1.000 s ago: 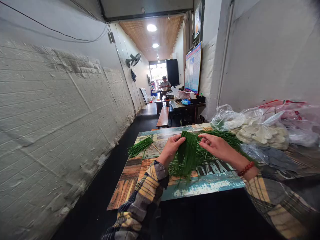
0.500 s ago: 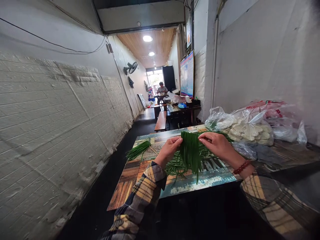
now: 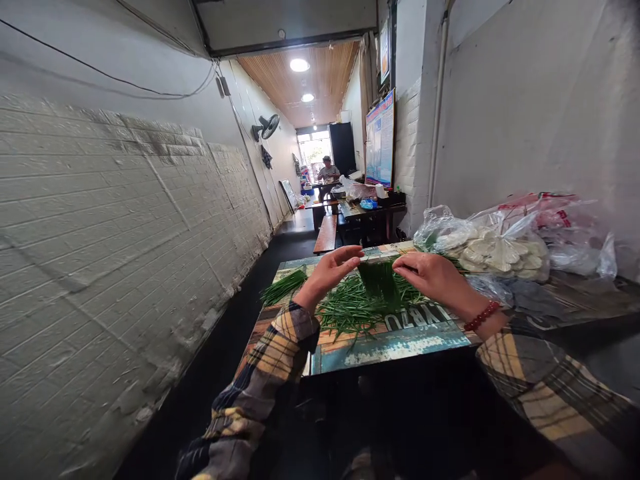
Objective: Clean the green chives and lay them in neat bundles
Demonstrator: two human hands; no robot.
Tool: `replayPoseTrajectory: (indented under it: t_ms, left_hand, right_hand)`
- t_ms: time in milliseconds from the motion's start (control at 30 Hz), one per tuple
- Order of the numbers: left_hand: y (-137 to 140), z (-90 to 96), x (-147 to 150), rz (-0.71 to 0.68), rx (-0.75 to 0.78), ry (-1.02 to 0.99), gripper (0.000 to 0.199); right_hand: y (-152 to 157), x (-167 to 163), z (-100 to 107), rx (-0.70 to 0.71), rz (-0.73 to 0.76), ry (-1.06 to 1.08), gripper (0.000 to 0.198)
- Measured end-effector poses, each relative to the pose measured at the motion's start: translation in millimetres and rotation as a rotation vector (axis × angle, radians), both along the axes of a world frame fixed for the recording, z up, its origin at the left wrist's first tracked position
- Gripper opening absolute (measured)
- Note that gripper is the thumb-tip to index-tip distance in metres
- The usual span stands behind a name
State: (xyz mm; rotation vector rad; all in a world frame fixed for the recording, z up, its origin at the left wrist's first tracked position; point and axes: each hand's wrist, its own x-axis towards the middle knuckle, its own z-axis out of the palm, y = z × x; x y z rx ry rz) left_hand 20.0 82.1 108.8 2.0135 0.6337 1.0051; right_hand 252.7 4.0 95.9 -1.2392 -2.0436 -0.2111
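Observation:
A flat, curtain-like row of green chives (image 3: 379, 283) hangs between my two hands above the table, somewhat blurred. My right hand (image 3: 425, 272) pinches the row at its upper right corner; whatever the chives hang from is hidden by the fingers. My left hand (image 3: 330, 272) is at the upper left corner, its thumb and fingers apart and no grip showing. Under the row, loose chives (image 3: 350, 307) lie spread over the patterned tabletop (image 3: 400, 350). Farther left lies a neat bundle of chives (image 3: 284, 287).
Clear plastic bags (image 3: 505, 250) with pale flat pieces stand at the table's right, a red-and-white bag (image 3: 555, 210) behind them. A whitish brick wall (image 3: 125, 267) runs along the left. Beyond are a bench (image 3: 326, 233), another table with bags, and a seated person (image 3: 328, 172).
The left thumb and fingers have parted from their pinch at the row's left corner. The row hangs lower and looks shorter. My right hand keeps its pinch, and the view has shifted slightly.

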Motion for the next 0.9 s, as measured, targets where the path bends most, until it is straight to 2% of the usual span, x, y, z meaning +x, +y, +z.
replayPoseTrajectory:
  t_ms: [100,167,267,367,600,733,833,900]
  left_hand:
    - [-1.3,21.3,4.3,0.002,0.218,0.268,0.041]
    - [-3.6,29.0,10.8,-0.020,0.340,0.412,0.037]
    - [-7.6,31.4,20.5,-0.038,0.500,0.531,0.027]
    - [-10.5,28.8,25.9,-0.048,0.572,0.569,0.027]
    - [-17.7,19.8,28.5,-0.078,0.524,0.487,0.022]
    - [-20.0,10.6,29.1,-0.083,0.506,0.507,0.021]
    - [-15.8,10.0,23.7,-0.105,0.414,0.480,0.020]
    - [-11.1,14.2,14.6,-0.108,0.282,0.370,0.029]
  right_hand:
    - [0.4,-7.7,3.2,0.012,0.014,-0.065,0.021]
    - [0.8,-11.9,4.7,0.012,0.019,-0.095,0.022]
    - [1.5,-14.6,5.4,0.014,0.032,-0.114,0.023]
    - [2.4,-13.7,4.8,0.018,0.046,-0.129,0.023]
    - [2.6,-10.0,1.3,0.045,0.149,-0.104,0.023]
    - [-0.9,-12.6,-3.6,0.014,0.197,-0.051,0.023]
    - [-3.5,-13.7,-6.1,-0.044,0.213,-0.033,0.025]
    - [-4.6,-12.0,-5.9,-0.067,0.200,0.000,0.024]
